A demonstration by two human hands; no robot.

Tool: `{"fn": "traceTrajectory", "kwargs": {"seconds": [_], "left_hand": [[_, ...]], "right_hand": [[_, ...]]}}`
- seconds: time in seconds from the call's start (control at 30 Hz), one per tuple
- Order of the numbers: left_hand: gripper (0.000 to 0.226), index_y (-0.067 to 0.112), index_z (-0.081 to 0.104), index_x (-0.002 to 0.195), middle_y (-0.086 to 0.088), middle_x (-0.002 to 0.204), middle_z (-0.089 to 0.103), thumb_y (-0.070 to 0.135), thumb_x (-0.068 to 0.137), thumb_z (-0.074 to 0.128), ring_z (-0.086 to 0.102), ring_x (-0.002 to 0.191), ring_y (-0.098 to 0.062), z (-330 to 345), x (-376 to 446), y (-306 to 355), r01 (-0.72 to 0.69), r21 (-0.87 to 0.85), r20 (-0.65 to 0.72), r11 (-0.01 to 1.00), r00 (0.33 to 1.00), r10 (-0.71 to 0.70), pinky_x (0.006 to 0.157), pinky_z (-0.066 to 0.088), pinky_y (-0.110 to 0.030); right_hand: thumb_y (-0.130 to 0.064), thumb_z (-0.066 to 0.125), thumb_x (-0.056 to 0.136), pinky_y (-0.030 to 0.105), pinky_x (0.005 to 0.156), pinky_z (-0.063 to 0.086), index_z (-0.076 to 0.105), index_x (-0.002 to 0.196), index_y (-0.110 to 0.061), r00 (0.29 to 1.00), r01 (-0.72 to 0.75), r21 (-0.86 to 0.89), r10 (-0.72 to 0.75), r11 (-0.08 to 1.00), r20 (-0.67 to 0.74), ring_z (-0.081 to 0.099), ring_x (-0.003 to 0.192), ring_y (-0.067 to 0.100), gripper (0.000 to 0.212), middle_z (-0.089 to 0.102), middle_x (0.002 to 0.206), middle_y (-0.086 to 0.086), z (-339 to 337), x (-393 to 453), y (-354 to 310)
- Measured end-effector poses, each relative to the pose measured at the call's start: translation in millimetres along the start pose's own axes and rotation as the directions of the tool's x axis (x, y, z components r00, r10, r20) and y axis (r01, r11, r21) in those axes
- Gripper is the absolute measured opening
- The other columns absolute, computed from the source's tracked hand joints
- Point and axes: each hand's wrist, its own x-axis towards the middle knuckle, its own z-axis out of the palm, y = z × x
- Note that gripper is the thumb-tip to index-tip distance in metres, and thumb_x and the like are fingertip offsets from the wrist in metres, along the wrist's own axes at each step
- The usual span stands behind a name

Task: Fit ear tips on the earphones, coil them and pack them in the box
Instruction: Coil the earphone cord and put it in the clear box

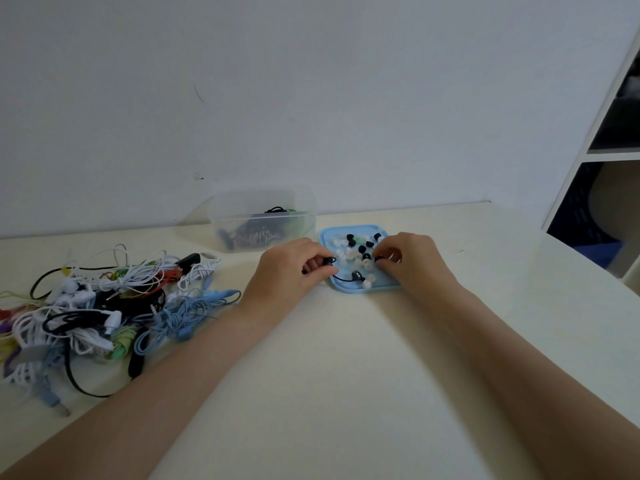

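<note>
so, both hands' fingers pinching black earphones [356, 274] over blue lid [325, 237] of ear tips [360, 252]; coiled earphones in clear box [227, 216]

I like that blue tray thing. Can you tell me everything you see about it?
The blue tray is a shallow, light blue, plastic-looking square with rounded corners and a raised rim, maybe a lid. It lies flat on the table, right of the clear box. Black and white ear tips are scattered in it. Both hands work over its near side.
</note>
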Motion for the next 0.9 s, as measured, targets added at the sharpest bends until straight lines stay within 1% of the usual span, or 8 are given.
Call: {"fn": "traceTrajectory", "kwargs": {"seconds": [0.13, 0.27, 0.37, 0.43, 0.5, 0.6, 0.7, 0.9], "left_hand": [[0.019, 0.011, 0.072, 0.093, 0.017, 0.071, 0.055, 0.015, 0.075, 0.074, 0.054, 0.064, -0.007, 2.1, 0.5, -0.5, 0.021, -0.001, -0.016, 1.000, 1.000, -0.021, 0.066, 0.045, -0.016], [0.016, 0.012, 0.070, 0.092, 0.004, 0.078, 0.061, 0.013, 0.077, 0.073, 0.055, 0.073, -0.011, 2.8, 2.2, -3.1, 0.042, -0.019, -0.055, 0.999, 0.998, -0.043, 0.069, 0.048, -0.025], [0.019, 0.012, 0.069, 0.095, 0.009, 0.075, 0.057, 0.010, 0.076, 0.074, 0.053, 0.073, -0.010, 2.2, 2.8, -2.0, 0.060, -0.034, -0.060, 0.998, 0.996, -0.062, 0.068, 0.046, -0.020], [0.025, 0.012, 0.067, 0.100, 0.013, 0.074, 0.054, 0.009, 0.076, 0.074, 0.052, 0.071, -0.008, 1.3, 2.4, 0.4, 0.081, -0.046, -0.046, 0.996, 0.995, -0.083, 0.068, 0.044, -0.016], [0.027, 0.012, 0.065, 0.101, 0.013, 0.073, 0.054, 0.008, 0.076, 0.074, 0.051, 0.070, -0.007, 0.6, 2.0, 1.9, 0.090, -0.055, -0.033, 0.994, 0.995, -0.092, 0.067, 0.044, -0.016], [0.021, 0.012, 0.066, 0.095, 0.008, 0.074, 0.056, 0.008, 0.075, 0.074, 0.052, 0.070, -0.009, 0.7, 1.7, 1.6, 0.061, -0.020, -0.031, 0.998, 0.998, -0.062, 0.066, 0.045, -0.019], [0.017, 0.014, 0.067, 0.091, 0.003, 0.078, 0.058, 0.007, 0.077, 0.071, 0.054, 0.067, -0.011, 1.6, 0.7, 0.2, 0.017, 0.046, -0.020, 0.999, 1.000, -0.016, 0.067, 0.049, -0.027], [0.017, 0.016, 0.069, 0.089, 0.005, 0.086, 0.058, 0.005, 0.079, 0.061, 0.056, 0.075, -0.015, 3.1, -0.4, -0.7, 0.022, 0.123, -0.012, 0.992, 1.000, -0.020, 0.067, 0.052, -0.038]], "right_hand": [[0.001, 0.056, 0.081, 0.019, 0.068, 0.035, 0.068, 0.087, -0.010, 0.998, -0.008, 0.048, 0.011, 0.999, -0.059, 0.051, 0.073, 0.012, 0.016, 0.068, 0.088, 0.005, 1.8, 1.0, -0.6], [-0.001, 0.056, 0.083, 0.014, 0.062, 0.036, 0.068, 0.085, -0.014, 0.991, 0.069, 0.091, -0.058, 0.993, -0.124, 0.049, 0.065, 0.008, 0.018, 0.058, 0.081, 0.001, -8.2, 2.9, -12.3], [-0.002, 0.053, 0.086, 0.010, 0.060, 0.035, 0.074, 0.087, -0.016, 0.992, 0.120, 0.021, -0.121, 0.993, 0.027, 0.045, 0.062, 0.007, 0.025, 0.047, 0.078, -0.001, -9.7, 0.0, -23.7], [-0.003, 0.053, 0.086, 0.017, 0.062, 0.037, 0.074, 0.090, -0.014, 0.981, 0.160, -0.057, -0.153, 0.985, 0.117, 0.049, 0.065, 0.014, 0.024, 0.047, 0.075, -0.002, -9.2, -4.3, -27.8], [-0.009, 0.058, 0.085, 0.024, 0.067, 0.039, 0.073, 0.094, -0.012, 0.970, 0.179, -0.075, -0.163, 0.981, 0.179, 0.055, 0.076, 0.021, 0.017, 0.045, 0.070, -0.010, -10.9, -9.0, -32.0], [-0.017, 0.062, 0.085, 0.025, 0.068, 0.037, 0.071, 0.099, -0.014, 0.962, 0.183, -0.095, -0.158, 0.979, 0.221, 0.054, 0.084, 0.016, 0.017, 0.044, 0.073, -0.011, -9.6, -12.9, -36.9], [-0.020, 0.065, 0.083, 0.020, 0.073, 0.028, 0.070, 0.098, -0.015, 0.965, 0.178, -0.102, -0.153, 0.979, 0.212, 0.047, 0.084, 0.013, 0.016, 0.047, 0.082, -0.004, -3.6, -12.1, -37.5], [-0.015, 0.065, 0.083, 0.021, 0.071, 0.031, 0.068, 0.094, -0.012, 0.982, 0.185, -0.062, -0.183, 0.981, 0.040, 0.042, 0.089, 0.013, 0.012, 0.046, 0.089, -0.003, 0.6, -9.0, -35.3]]}}
